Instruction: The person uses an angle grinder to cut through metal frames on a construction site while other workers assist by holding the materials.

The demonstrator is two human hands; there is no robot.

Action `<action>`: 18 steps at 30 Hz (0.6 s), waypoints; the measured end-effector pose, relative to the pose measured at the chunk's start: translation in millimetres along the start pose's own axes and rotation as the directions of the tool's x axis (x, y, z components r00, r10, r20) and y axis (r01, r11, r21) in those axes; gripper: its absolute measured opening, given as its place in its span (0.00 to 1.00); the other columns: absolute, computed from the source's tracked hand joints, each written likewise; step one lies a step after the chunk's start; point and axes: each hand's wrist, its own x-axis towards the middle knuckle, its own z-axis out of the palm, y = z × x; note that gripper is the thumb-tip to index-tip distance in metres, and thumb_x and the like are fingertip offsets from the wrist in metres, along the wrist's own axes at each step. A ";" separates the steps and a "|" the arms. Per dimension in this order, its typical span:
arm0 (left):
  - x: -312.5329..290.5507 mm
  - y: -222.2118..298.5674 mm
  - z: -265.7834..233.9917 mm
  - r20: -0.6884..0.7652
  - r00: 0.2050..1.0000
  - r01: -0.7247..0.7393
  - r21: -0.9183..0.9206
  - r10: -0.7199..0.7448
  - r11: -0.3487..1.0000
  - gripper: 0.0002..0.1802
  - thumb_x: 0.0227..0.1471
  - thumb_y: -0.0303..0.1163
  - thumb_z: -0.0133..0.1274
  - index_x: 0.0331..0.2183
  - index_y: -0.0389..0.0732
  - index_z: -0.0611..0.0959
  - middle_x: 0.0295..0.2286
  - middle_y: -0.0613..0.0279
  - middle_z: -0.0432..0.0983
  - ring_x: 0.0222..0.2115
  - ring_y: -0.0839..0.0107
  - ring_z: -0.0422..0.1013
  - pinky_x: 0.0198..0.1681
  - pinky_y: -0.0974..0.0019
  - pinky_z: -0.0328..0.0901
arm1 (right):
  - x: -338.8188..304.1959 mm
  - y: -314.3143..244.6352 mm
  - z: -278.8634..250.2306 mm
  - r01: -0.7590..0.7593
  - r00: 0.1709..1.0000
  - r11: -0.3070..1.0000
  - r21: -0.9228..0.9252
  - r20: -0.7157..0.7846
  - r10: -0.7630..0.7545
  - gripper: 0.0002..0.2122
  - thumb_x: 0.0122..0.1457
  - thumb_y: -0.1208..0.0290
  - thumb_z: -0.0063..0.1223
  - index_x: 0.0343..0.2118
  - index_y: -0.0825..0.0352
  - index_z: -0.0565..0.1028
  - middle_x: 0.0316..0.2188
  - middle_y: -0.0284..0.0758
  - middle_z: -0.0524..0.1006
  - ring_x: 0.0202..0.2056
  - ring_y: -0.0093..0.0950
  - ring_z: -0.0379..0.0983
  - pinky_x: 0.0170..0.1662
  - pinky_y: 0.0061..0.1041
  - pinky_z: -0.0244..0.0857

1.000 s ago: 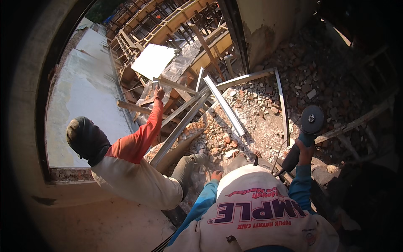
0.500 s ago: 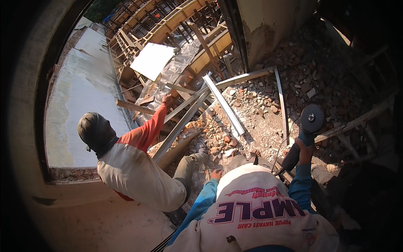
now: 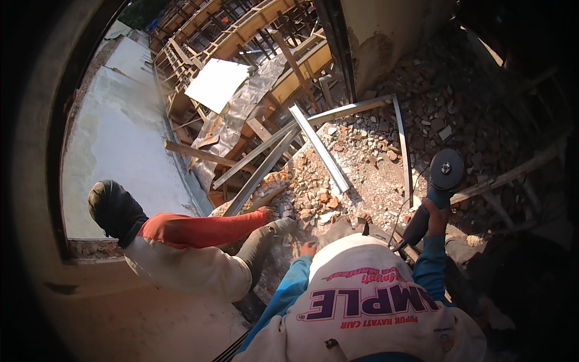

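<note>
My right hand [image 3: 436,218] grips an angle grinder [image 3: 417,225] by its dark body, with the round disc [image 3: 447,169] pointing away from me. A thin cord trails from the tool past my lap. Low beside my leg is my left hand [image 3: 309,248], its fingers curled; whatever they may hold is hidden. Ahead of me, a pale metal channel [image 3: 319,148] lies across the rubble [image 3: 325,196]. It crosses near long frame bars [image 3: 262,174] on its left. A bent frame piece [image 3: 403,142] stretches along its right, away from my hands.
At my left crouches a co-worker [image 3: 187,265] in a dark head covering, one red-sleeved arm reaching low. An opening with a dark frame edge [image 3: 338,48] looks onto wooden formwork [image 3: 253,30] and a white board [image 3: 218,84]. Timber [image 3: 512,175] slants across debris at right.
The co-worker has leaned left and lowered the red-sleeved arm from the far bars to beside their foot. The left-hand bars have shifted slightly. My hands and the grinder stay nearly still.
</note>
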 end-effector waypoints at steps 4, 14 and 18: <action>-1.0 2.9 0.9 -0.001 1.000 0.020 -0.014 -0.020 1.000 0.25 0.44 0.43 0.56 0.42 0.37 0.78 0.41 0.48 0.74 0.44 0.56 0.70 0.47 0.60 0.64 | -2.8 -7.9 2.6 -0.007 1.000 1.000 -0.020 -0.019 0.006 0.16 0.42 0.71 0.63 0.35 0.66 0.72 0.31 0.28 0.74 0.32 0.22 0.70 0.40 0.24 0.64; 2.0 3.6 3.5 0.009 0.998 0.058 -0.021 -0.058 0.998 0.26 0.44 0.43 0.56 0.43 0.37 0.77 0.41 0.49 0.74 0.43 0.56 0.70 0.48 0.60 0.63 | 1.0 4.3 -0.9 -0.018 1.000 1.000 0.014 -0.012 0.018 0.16 0.43 0.69 0.63 0.36 0.66 0.73 0.32 0.29 0.74 0.34 0.23 0.70 0.41 0.26 0.64; 4.7 -0.8 5.8 -0.013 0.999 0.043 -0.025 -0.044 0.999 0.27 0.43 0.45 0.57 0.43 0.37 0.77 0.41 0.49 0.74 0.43 0.56 0.70 0.48 0.60 0.63 | 1.6 6.9 -2.2 -0.003 1.000 1.000 -0.028 -0.017 0.003 0.16 0.44 0.68 0.63 0.36 0.65 0.73 0.32 0.28 0.74 0.34 0.24 0.69 0.42 0.28 0.63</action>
